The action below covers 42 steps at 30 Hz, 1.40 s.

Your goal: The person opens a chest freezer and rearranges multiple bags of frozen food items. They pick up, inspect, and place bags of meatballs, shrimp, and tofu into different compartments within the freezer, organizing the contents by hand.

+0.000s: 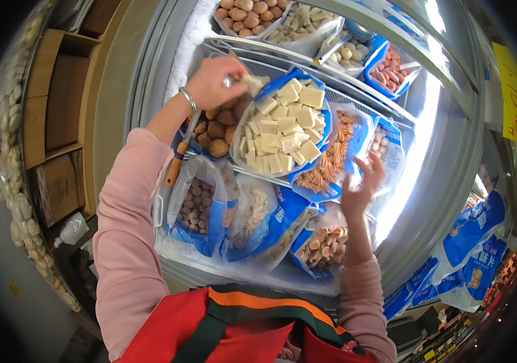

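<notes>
My left hand (pixel 220 81), with a silver bangle at its wrist, is curled over a bag of brown balls (pixel 217 129); part of a plastic bag shows at its fingers, but its hold is partly hidden. A metal utensil with a wooden handle (pixel 176 164) leans below that wrist. An open bag of pale tofu-like slabs (pixel 281 127) stands between the hands. My right hand (pixel 362 183), fingers spread, hovers by a bag of orange twisted pieces (pixel 329 159) and a bag of small pale balls (pixel 380 140). Nothing shows in its fingers.
A white wire divider (pixel 367 93) crosses the frosted chest freezer. More open bags lie nearer me, including purplish balls (pixel 198 204) and pink-centred slices (pixel 324 247). Beyond the divider is a bag of red pieces (pixel 388 70). Cardboard boxes (pixel 58 181) stand left; blue packets (pixel 472 254) lie right.
</notes>
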### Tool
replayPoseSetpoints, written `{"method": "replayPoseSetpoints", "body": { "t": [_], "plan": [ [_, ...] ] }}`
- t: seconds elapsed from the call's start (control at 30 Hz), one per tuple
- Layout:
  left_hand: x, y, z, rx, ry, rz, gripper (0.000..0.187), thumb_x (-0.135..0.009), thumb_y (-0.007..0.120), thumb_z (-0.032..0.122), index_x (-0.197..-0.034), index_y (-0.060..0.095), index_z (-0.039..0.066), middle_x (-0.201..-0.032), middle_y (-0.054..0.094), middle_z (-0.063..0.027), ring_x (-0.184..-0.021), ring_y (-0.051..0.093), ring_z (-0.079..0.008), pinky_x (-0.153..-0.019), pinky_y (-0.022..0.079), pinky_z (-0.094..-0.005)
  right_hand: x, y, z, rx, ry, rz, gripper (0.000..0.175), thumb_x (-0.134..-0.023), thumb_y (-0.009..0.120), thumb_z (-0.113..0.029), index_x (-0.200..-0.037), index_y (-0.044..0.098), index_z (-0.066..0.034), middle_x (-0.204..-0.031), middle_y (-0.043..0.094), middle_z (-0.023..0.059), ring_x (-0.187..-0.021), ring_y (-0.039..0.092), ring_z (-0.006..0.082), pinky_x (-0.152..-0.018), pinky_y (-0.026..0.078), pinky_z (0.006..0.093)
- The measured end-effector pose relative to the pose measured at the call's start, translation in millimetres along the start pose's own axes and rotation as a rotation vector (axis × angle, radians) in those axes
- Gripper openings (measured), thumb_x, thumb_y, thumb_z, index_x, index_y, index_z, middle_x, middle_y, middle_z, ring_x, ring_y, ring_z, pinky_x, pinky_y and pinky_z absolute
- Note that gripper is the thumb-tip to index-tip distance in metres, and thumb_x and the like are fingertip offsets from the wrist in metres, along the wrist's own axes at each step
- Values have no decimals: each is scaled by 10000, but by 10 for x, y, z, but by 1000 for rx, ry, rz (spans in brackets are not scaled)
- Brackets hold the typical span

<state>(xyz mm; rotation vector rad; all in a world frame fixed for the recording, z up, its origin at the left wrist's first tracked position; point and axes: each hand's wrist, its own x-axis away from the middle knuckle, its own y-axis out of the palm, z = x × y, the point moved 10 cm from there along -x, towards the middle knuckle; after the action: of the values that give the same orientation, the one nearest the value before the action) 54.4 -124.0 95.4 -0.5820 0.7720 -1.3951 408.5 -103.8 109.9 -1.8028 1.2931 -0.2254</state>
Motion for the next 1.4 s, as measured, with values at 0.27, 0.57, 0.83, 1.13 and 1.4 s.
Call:
{"method": "replayPoseSetpoints", "body": {
  "t": [0.27, 0.57, 0.83, 1.13, 1.4],
  "plan": [
    [-577, 610, -444, -90, -253, -315, 243, -810, 532, 86, -1011, 668, 65, -1111, 639, -95, -932, 630, -280, -828, 494, -364, -520, -1455, 869, 793, -59, 52, 423, -763, 636, -148, -1179, 584, -100, -1292, 456, 160, -1196, 421, 343, -1008, 342, 480],
    [-549, 1896, -1269, -380, -617, -802, 415, -908, 438, 208, -1298, 547, 119, -1385, 470, -114, -1281, 451, -271, -1050, 362, -376, -578, -1762, 1261, 930, -87, -204, 526, -765, 636, -215, -1272, 523, -129, -1363, 431, 120, -1234, 367, 374, -1017, 321, 503],
    [-449, 1962, -1495, -293, -866, -783, 447, -930, 391, 251, -1346, 501, 131, -1446, 402, -94, -1335, 388, -256, -1095, 304, -382, -530, -1976, 1537, 793, -48, -220, 481, -795, 600, -274, -1252, 564, -130, -1401, 441, 64, -1230, 343, 320, -1043, 266, 439],
    [-481, 2070, -1560, -341, -804, -921, 455, -935, 374, 270, -1349, 497, 128, -1456, 387, -91, -1346, 373, -249, -1105, 287, -390, -559, -1946, 1440, 817, -101, -191, 412, -819, 577, -251, -1206, 579, -109, -1359, 478, 65, -1170, 367, 309, -1000, 314, 432],
    [-504, 2125, -1542, -376, -667, -905, 427, -913, 429, 245, -1292, 551, 90, -1372, 486, -126, -1278, 462, -271, -1048, 370, -397, -544, -1976, 1491, 798, -64, -167, 374, -829, 566, -251, -1169, 597, -97, -1351, 493, 67, -1166, 386, 304, -1001, 312, 427]
  ]
}}
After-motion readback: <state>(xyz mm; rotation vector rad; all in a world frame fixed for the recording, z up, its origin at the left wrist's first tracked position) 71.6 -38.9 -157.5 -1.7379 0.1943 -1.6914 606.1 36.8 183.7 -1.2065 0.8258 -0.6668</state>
